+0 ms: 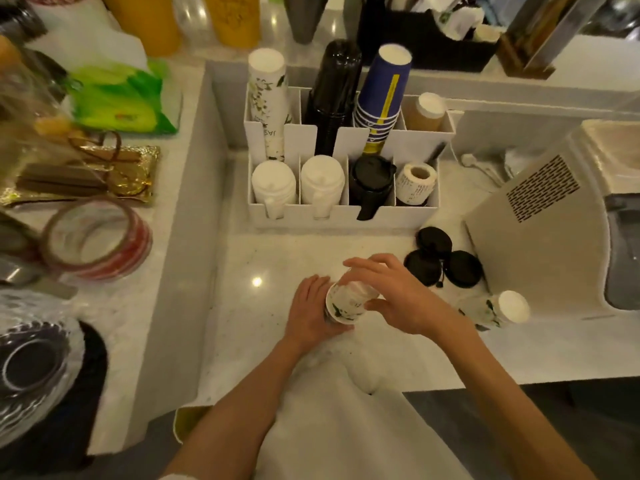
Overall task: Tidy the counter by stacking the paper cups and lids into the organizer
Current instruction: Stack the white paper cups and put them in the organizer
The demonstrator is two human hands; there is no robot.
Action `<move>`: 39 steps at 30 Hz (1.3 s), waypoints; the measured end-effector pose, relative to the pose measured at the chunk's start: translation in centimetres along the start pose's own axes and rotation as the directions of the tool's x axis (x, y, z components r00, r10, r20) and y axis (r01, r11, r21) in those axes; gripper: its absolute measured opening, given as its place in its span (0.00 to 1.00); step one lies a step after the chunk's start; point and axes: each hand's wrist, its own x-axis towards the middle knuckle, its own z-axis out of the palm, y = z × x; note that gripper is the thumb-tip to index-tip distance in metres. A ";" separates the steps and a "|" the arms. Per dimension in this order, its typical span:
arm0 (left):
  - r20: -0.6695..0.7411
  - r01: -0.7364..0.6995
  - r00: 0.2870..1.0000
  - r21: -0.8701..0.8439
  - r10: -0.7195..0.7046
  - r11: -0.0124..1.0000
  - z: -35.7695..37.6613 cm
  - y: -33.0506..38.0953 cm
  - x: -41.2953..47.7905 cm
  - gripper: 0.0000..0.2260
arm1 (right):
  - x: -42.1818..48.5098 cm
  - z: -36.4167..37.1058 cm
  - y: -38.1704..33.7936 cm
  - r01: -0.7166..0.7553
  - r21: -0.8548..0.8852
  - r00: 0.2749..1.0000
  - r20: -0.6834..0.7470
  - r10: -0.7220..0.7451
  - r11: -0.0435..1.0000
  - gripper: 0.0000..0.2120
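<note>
My left hand (310, 311) and my right hand (394, 296) both grip a white floral paper cup (346, 301) just above the counter, below the white organizer (341, 216). The organizer's back row holds a floral cup stack (268, 95), a black cup stack (334, 95), a blue cup stack (382, 95) and a brown cup (424, 110). Its front row holds two white lid stacks (273, 183) (322, 180), black lids (370, 180) and a label roll (415, 181). Three black lids (443, 261) lie loose to the right. Another floral cup (495, 308) lies on its side.
A white machine (554, 216) stands at the right, close to the loose lids. On the raised left counter sit tape rolls (97, 237), a green packet (117, 98) and a gold wrapped pack (86, 174). Yellow containers (145, 19) stand at the back.
</note>
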 end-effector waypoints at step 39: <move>-0.016 0.048 0.999 -0.133 -0.050 0.990 0.9 -0.8 0.1 0.42 | -11.0 5.8 11.8 -0.505 0.715 0.322 -0.363 0.874 0.483 0.43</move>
